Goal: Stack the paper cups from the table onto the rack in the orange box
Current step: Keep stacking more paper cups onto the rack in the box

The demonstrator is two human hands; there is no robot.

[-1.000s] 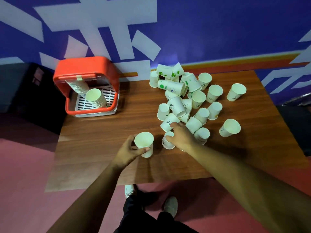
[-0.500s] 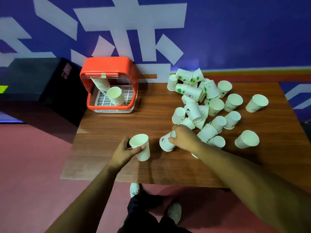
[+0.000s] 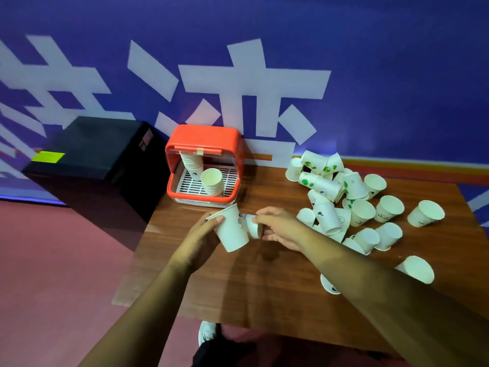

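Two smooth white paper cups are held above the wood-grain table (image 3: 264,282). The left hand (image 3: 197,241) is wrapped around a tapered cup (image 3: 231,229), tilted with its thin rolled rim up and to the left, a small dark print on its wall. Just to its right, the right hand (image 3: 277,226) closes its fingers around a second cup (image 3: 252,225), lying sideways and touching the first cup's side. Beyond both hands, near the table's far left corner, stands the glossy orange box (image 3: 203,140) with rounded corners; its white slatted rack (image 3: 193,185) carries one tall leaning column of nested cups (image 3: 191,164) and a shorter stack (image 3: 212,181) beside it. To the right of the right hand lies a loose heap of cups (image 3: 341,197), some upright, some tipped over, several with green dots. Left of the box sits a matte black cabinet (image 3: 87,152).
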